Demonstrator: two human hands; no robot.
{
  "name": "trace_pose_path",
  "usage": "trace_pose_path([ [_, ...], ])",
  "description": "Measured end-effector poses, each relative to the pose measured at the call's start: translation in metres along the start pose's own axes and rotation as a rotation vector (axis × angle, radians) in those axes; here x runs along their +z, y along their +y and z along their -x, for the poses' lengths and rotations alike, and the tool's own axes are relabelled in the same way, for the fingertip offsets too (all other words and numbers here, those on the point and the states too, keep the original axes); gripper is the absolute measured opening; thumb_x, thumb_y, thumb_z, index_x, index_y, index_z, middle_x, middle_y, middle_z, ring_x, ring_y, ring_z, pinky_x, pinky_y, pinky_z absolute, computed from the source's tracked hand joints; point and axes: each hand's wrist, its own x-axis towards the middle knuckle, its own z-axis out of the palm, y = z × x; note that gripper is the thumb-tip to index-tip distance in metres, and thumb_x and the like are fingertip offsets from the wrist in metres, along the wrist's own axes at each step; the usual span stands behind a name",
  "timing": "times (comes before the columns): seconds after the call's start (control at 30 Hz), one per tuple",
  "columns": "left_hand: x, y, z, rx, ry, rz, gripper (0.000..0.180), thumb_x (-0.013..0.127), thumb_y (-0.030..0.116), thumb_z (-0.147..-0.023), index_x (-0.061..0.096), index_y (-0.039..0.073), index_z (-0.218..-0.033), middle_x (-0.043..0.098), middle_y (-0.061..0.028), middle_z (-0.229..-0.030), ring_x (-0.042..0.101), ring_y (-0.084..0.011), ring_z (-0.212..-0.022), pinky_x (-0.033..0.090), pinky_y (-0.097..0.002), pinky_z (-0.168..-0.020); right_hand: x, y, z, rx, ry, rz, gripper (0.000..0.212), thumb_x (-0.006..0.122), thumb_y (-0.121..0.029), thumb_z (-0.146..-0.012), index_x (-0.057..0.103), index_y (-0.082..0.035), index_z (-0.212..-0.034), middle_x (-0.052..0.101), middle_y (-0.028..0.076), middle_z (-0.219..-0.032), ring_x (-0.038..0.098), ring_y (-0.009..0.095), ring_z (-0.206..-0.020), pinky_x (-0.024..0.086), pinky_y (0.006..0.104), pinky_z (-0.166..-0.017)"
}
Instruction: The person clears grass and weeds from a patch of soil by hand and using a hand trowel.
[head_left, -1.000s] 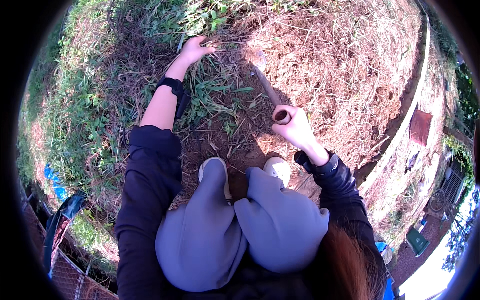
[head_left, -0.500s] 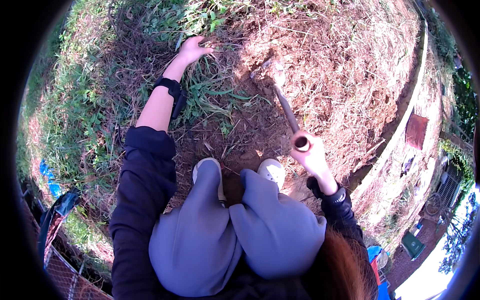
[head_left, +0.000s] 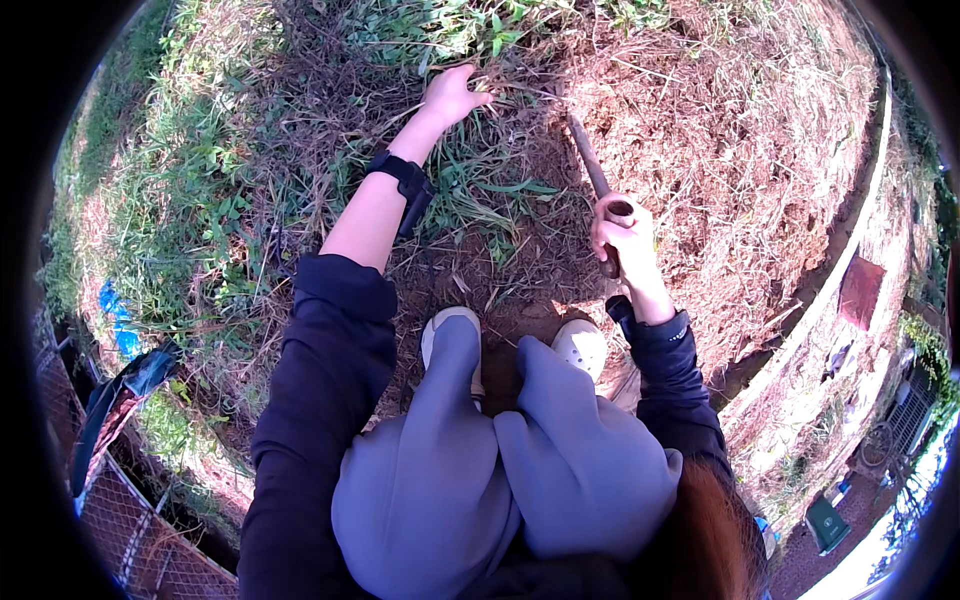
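My right hand [head_left: 630,245] is wrapped around the handle of a small hand hoe [head_left: 588,155]. The handle slants away from me toward the loose brown soil [head_left: 690,160], and its blade cannot be made out there. Off to the left, my left hand [head_left: 453,98] reaches over a patch of cut and trampled weeds [head_left: 470,175], thumb and forefinger apart. Its other fingers are partly hidden, and I see nothing held in it. A black band with a device [head_left: 405,190] sits on my left wrist.
My pale shoes [head_left: 580,348] stand at the near edge of the dug ground. A pale raised edging [head_left: 830,285] runs along the right, with a reddish-brown slab [head_left: 861,293] beyond it. Wire fencing [head_left: 125,520] and blue plastic [head_left: 118,318] lie at the lower left.
The hoe's soil-covered blade, seen before, is now out of sight. My right hand has moved away from me and now shows its back. The whole view has shifted somewhat; the left hand keeps its shape.
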Motion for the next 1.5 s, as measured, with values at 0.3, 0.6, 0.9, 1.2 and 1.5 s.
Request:
trace_pose_path([
  [0.3, -0.031, 0.051, 0.043, 0.126, -0.042, -0.055, 0.053, 0.069, 0.032, -0.071, 0.053, 0.007, -0.115, 0.056, -0.0167, -0.106, 0.054, -0.0303, -0.102, 0.043, -0.0389, -0.087, -0.029, -0.032, 0.1, 0.168, 0.075, 0.255, 0.013, 0.046, 0.008, -0.063, 0.049, -0.001, -0.072, 0.048, 0.004, -0.053, 0.043, 0.008, -0.038, 0.03, 0.0201, -0.034],
  [0.6, -0.079, 0.118, 0.092, 0.315, 0.073, 0.431, 0.038, 0.06, 0.025, -0.083, 0.053, 0.009, -0.116, 0.055, -0.0107, -0.112, 0.05, -0.024, -0.11, 0.04, -0.0356, -0.091, 0.0, 0.023, 0.037, -0.159, -0.006, 0.662, 0.014, 0.061, 0.001, -0.06, 0.051, -0.002, -0.069, 0.046, 0.003, -0.056, 0.043, 0.007, -0.054, 0.04, 0.0229, -0.054],
  [0.9, -0.099, 0.141, 0.154, 0.435, -0.073, 0.289, 0.031, 0.059, 0.013, -0.082, 0.053, 0.007, -0.111, 0.052, -0.0103, -0.111, 0.049, -0.0241, -0.107, 0.038, -0.0348, -0.091, 0.01, 0.028, -0.027, -0.173, 0.002, 0.625, 0.012, 0.063, -0.008, -0.062, 0.054, -0.004, -0.07, 0.051, 0.004, -0.057, 0.049, 0.009, -0.055, 0.042, 0.0244, -0.056],
  [1.2, -0.048, 0.075, 0.186, 0.237, -0.039, -0.615, 0.088, 0.075, 0.023, -0.062, 0.028, 0.016, -0.136, 0.031, -0.0097, -0.137, 0.032, -0.0274, -0.125, 0.029, -0.0474, -0.101, -0.005, -0.004, 0.014, -0.001, 0.001, -0.469, 0.012, 0.054, -0.002, -0.063, 0.045, -0.003, -0.07, 0.047, 0.006, -0.055, 0.041, 0.013, -0.037, 0.034, 0.0242, -0.037],
  [1.5, -0.05, 0.019, 0.198, 0.212, 0.14, -0.808, 0.052, 0.06, 0.014, -0.073, 0.045, 0.009, -0.122, 0.04, -0.0092, -0.13, 0.034, -0.0244, -0.124, 0.028, -0.0441, -0.103, -0.046, -0.047, 0.114, -0.04, 0.023, 0.849, 0.013, 0.06, 0.0, -0.058, 0.053, -0.004, -0.068, 0.047, 0.004, -0.054, 0.045, 0.01, -0.05, 0.04, 0.0239, -0.051],
])
